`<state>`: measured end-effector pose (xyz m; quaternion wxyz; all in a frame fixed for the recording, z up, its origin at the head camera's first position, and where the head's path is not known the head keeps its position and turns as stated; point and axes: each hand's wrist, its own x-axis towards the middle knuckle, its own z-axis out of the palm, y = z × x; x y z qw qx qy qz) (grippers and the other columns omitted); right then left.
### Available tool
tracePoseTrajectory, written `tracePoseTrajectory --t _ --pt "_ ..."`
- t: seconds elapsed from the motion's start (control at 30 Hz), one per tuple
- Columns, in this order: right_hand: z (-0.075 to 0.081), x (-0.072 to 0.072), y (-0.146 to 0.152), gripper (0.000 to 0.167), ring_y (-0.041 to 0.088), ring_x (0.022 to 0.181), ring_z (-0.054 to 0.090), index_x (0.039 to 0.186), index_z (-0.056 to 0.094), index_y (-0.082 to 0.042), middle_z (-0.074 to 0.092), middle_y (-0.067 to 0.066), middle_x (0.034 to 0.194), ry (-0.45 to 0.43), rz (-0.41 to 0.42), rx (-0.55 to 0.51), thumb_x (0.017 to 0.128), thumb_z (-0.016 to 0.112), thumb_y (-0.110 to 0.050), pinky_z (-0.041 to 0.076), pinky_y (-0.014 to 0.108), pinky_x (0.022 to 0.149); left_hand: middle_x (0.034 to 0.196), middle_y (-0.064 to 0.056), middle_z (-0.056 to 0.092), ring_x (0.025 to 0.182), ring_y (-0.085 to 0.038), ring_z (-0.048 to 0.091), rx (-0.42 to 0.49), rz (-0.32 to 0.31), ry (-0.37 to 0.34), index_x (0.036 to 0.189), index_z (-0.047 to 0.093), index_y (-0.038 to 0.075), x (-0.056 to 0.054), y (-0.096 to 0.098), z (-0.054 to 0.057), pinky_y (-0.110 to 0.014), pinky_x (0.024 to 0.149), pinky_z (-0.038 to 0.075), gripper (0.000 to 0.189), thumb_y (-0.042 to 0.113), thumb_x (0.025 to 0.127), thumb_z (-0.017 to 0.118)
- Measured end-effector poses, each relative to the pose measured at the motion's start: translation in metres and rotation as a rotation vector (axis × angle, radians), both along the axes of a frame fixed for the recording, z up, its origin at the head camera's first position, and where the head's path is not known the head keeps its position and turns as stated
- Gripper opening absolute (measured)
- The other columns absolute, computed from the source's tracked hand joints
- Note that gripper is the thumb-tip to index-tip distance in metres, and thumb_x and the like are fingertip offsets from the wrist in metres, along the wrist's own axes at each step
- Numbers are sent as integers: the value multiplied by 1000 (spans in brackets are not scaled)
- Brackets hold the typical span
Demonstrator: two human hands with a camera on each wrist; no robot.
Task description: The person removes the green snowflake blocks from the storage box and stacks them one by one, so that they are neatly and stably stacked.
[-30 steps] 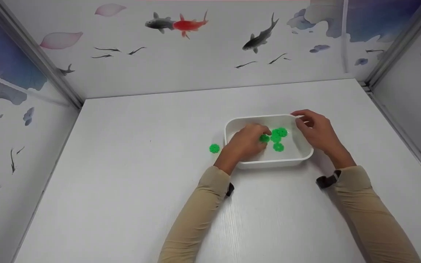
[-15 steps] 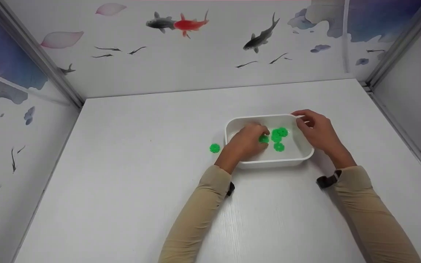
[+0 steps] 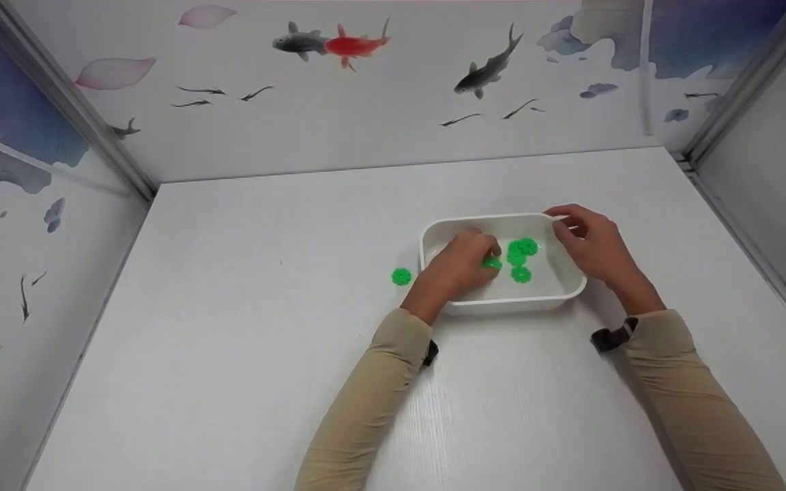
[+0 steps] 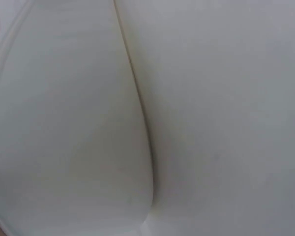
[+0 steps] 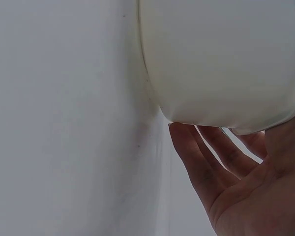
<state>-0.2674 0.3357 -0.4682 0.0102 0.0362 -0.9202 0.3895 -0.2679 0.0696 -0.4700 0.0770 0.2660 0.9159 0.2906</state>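
A white rectangular plastic tray [image 3: 557, 283] stands on the table, with several green flower-shaped discs [image 3: 520, 274] lying in its middle. Inside its left half, my left hand [image 3: 460, 264] pinches another green flower-shaped disc [image 3: 493, 262] between thumb and fingers, the disc partly covered. My right hand [image 3: 591, 242] grips the far right corner of the tray. The right wrist view has its fingers [image 5: 199, 167] against the tray's outer wall [image 5: 216, 59]. In the left wrist view only the tray's outside [image 4: 69, 123] and the table show; the left hand's fingers are hidden there.
One loose green disc [image 3: 401, 276] lies on the white table [image 3: 229, 307] just left of the tray. White panels [image 3: 379, 123] with painted fish enclose the table at the back and both sides, joined by metal corner posts [image 3: 93, 116].
The pinched green disc has tilted and sunk slightly between the left fingers, showing less of its face. The right hand and the tray have stayed in place.
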Motion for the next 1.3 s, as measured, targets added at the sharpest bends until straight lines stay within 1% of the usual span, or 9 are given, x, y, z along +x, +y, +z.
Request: tracePoseTrajectory --t 0.2,0.3,0.43,0.5,0.7,0.8,0.97,1.13,1.3 --pt "0 0 1 44 43 127 65 150 62 -16 67 23 142 0 1 -8 114 53 -38 53 61 110 123 -4 69 114 -16 58 -19 9 0 130 76 9 2 2 2 -29 108 55 29 15 101 75" --pt "0 0 1 42 41 125 67 149 63 -16 68 23 139 11 3 -15 114 54 -36 54 57 108 123 -4 70 114 -17 59 -28 -3 10 130 76 8 2 1 2 -29 108 54 30 15 101 74" --pt "-1 1 1 40 38 122 68 148 64 -16 70 21 137 27 5 -21 113 55 -35 54 51 105 122 -5 71 115 -18 60 -31 -25 33 130 75 8 1 0 1 -29 105 54 31 15 100 73" --pt "0 1 1 41 39 123 68 148 64 -16 70 22 137 28 6 -25 113 54 -35 53 52 105 122 -5 72 114 -18 60 -29 -26 31 132 74 8 1 -1 1 -29 103 55 32 16 101 73" --pt "0 1 0 42 41 124 67 149 63 -15 68 23 139 19 9 -20 114 54 -36 53 58 108 122 -4 68 109 -15 59 -17 -11 -4 134 73 10 3 -1 2 -28 99 56 34 20 101 73" --pt "-1 1 1 40 41 124 67 148 64 -15 69 23 139 24 7 -20 114 55 -33 53 58 107 123 -4 68 110 -15 58 -12 -9 -11 132 74 9 3 -1 3 -29 101 56 33 20 101 74" --pt "0 1 0 41 41 123 67 149 63 -15 68 23 140 18 8 -15 114 54 -34 54 57 106 123 -3 69 111 -15 58 -10 -12 -13 128 76 8 3 -1 3 -30 104 55 30 20 100 74" --pt "0 0 0 41 41 123 67 149 63 -15 68 23 140 16 8 -13 114 55 -34 54 55 104 122 -4 70 111 -16 57 -3 -22 -4 126 76 9 3 -2 3 -29 103 55 27 17 101 72" --pt "0 0 0 41 40 123 67 149 63 -16 69 22 139 15 11 -16 114 55 -35 54 53 104 121 -4 69 110 -16 58 1 -27 1 128 75 9 3 -2 2 -27 100 54 29 17 101 71"
